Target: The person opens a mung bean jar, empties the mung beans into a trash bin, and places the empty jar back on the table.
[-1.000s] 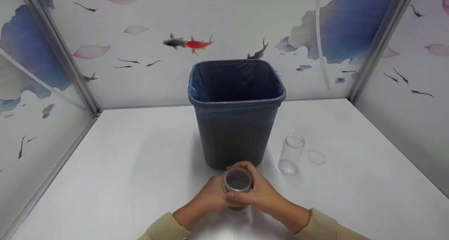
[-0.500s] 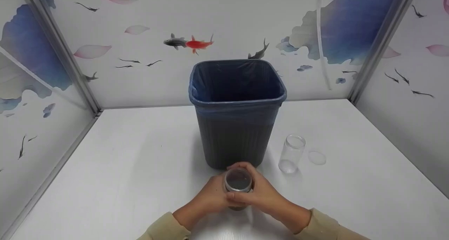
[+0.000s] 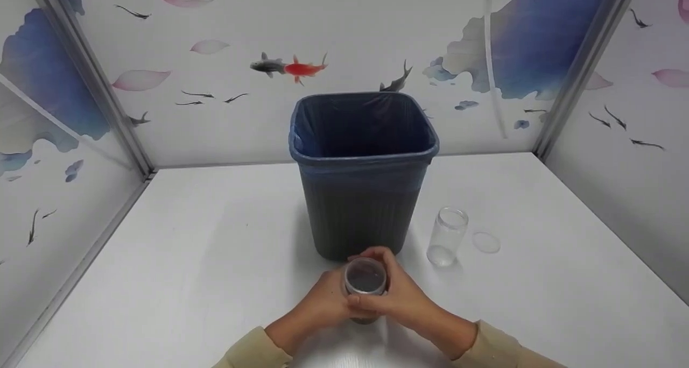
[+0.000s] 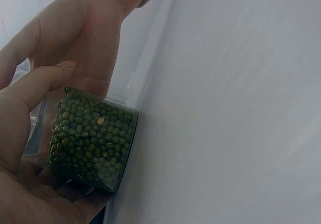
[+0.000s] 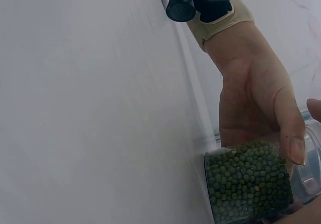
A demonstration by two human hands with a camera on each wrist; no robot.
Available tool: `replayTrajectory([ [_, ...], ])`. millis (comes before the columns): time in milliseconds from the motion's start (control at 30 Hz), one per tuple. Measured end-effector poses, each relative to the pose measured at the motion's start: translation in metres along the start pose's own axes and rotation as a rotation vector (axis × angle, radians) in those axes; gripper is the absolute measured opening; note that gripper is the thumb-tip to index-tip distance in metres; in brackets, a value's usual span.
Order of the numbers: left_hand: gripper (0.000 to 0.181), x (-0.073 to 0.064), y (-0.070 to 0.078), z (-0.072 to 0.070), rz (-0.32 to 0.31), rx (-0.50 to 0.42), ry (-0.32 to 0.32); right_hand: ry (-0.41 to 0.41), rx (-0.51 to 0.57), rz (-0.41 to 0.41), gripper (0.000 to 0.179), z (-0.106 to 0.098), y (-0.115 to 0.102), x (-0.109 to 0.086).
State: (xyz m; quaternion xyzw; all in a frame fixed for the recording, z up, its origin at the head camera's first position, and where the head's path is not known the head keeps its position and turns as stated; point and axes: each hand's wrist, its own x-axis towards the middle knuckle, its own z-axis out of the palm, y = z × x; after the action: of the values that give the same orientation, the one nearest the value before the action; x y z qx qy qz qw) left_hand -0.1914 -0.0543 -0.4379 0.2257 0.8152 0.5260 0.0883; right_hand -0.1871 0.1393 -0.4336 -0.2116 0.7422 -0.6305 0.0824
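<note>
A clear jar [image 3: 366, 276] stands upright on the white table in front of me, held by both hands. Green mung beans [image 4: 93, 138] fill its lower part, as the left wrist view shows. My left hand [image 3: 327, 297] wraps round the jar's body, its thumb along the side in the right wrist view. Higher up, near the rim, my right hand [image 3: 405, 295] curls round the jar from the right. Fingers partly hide the jar's side. Whether a clear lid covers its mouth is hard to tell.
Behind the hands stands a dark bin [image 3: 360, 206] with a blue liner. To its right are a clear jar with no visible contents [image 3: 448, 236] and a thin clear disc or ring [image 3: 486, 242], lying flat. Printed panels [image 3: 215, 126] enclose the table [image 3: 188, 260].
</note>
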Motion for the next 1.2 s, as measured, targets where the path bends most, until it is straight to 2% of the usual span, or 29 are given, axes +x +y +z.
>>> replayTrajectory([
  [267,0.083,0.0003,0.0006,-0.0001,-0.001,-0.024,-0.007,0.007,0.011,0.029,0.074,0.0002,-0.0011,-0.0008],
  [500,0.081,0.0025,0.0011,0.0005,0.011,-0.007,-0.013,0.016,-0.004,0.030,0.073,-0.0010,-0.0016,-0.0017],
  [967,0.076,-0.0004,0.0005,0.0010,-0.025,0.022,0.004,-0.025,-0.030,0.000,0.068,0.0000,-0.0006,0.0002],
  [1200,0.076,0.0004,0.0002,0.0021,-0.002,0.037,0.021,-0.022,-0.048,-0.016,0.066,-0.0009,0.0000,0.0007],
])
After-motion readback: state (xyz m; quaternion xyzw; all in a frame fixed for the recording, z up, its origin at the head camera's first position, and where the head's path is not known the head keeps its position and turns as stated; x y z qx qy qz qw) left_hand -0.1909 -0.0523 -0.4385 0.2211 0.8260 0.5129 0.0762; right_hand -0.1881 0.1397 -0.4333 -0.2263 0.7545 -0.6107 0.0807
